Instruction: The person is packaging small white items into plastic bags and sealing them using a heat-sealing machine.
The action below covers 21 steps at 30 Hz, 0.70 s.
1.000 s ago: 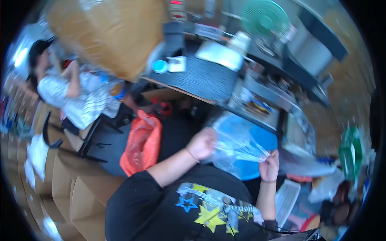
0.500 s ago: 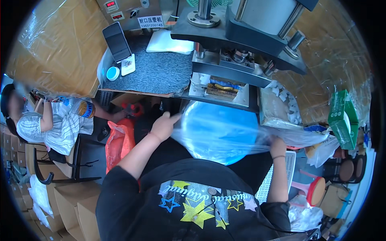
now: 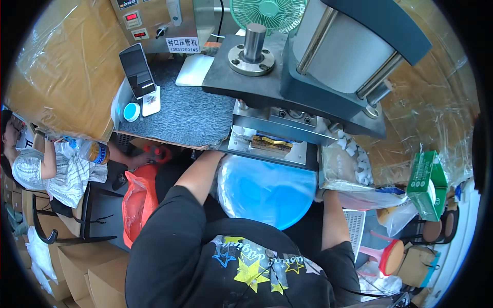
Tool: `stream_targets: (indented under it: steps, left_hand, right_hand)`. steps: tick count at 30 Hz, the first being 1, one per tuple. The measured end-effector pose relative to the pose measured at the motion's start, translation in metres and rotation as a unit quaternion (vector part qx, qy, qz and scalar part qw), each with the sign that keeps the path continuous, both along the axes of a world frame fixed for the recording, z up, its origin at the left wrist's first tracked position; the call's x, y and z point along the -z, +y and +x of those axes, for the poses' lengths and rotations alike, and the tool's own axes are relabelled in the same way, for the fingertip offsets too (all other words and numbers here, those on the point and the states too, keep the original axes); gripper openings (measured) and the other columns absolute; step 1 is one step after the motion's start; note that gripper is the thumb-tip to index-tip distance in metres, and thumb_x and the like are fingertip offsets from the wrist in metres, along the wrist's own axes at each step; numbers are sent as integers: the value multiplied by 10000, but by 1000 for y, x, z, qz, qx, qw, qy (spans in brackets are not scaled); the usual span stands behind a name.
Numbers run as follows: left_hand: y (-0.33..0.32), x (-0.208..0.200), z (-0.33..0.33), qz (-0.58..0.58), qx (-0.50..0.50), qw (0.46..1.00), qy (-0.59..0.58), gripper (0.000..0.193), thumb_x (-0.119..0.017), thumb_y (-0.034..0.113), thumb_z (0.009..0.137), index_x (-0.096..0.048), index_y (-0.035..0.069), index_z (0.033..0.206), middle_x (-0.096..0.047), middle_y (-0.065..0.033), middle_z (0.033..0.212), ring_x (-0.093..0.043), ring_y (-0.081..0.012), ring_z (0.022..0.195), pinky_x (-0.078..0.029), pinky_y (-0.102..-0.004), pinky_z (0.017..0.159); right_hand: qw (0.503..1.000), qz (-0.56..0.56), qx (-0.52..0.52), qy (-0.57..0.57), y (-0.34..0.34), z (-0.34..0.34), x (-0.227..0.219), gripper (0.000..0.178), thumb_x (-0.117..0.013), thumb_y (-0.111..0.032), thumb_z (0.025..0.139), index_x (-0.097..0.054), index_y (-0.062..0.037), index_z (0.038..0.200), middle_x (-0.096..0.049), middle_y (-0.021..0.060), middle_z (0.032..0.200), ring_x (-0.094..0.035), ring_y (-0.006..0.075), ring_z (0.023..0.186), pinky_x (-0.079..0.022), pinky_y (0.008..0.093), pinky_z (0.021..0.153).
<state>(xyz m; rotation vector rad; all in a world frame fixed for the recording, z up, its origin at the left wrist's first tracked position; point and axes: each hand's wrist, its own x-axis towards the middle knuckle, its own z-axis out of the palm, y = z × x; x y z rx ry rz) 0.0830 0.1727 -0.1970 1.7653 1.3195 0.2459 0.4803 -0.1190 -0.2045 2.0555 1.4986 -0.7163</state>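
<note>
Head view: blue basin (image 3: 290,213), nearest; clear plastic bag (image 3: 228,177), draped over its left and far rim. Right hand (image 3: 322,194), blurred beside the basin's right rim, grip cannot be told. Left hand, hidden past the worktable's (image 3: 197,118) near edge, grip likewise. Dark metal press (image 3: 303,97), behind the basin. Blue-topped tub (image 3: 132,112), worktable's near left corner; phone (image 3: 136,69), left edge. Green fan (image 3: 268,9), farthest.

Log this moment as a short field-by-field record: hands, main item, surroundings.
Left hand: hidden at the edge of the table
Right hand: hidden past the wrist, near the right side of the blue tub
Between the forearms: that tub, clear plastic film over it
Ahead: dark machine with a pale cylinder; green fan behind
On the table: phone, blue-topped round container
Left: red bag, seated person
Right: green box
</note>
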Motion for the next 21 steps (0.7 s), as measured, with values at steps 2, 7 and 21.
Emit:
stream_targets:
  steps: [2,7,21]
  left_hand:
    - [1,9,2,-88,-13,996,-19,575,-528,390,981,-444,90,1465,-430,-195,1507,-448,-319,1356,-372,-486,1100]
    - [-78,23,-65,-72,308,934,169,632,-575,324,891,-427,70,1451,-579,-201,1360,-623,-367,1145,-484,-409,993]
    - [-105,-4,-42,27,266,841,470,783,-722,567,801,-476,228,1462,-543,-46,1430,-539,-204,1303,-461,-453,1012]
  right_hand:
    - [996,-45,-22,71,-12,0,7,596,-506,-581,889,-577,-238,1372,-467,123,1492,-433,341,1368,-289,578,1130]
    - [996,-61,-34,46,-49,-79,-56,771,-591,-662,792,-516,-226,1423,-465,116,1497,-396,337,1398,-245,627,1134]
    - [973,129,-120,147,-32,-143,2,698,-508,-541,912,-347,-256,1529,-328,125,1585,-288,334,1465,-270,550,1156]
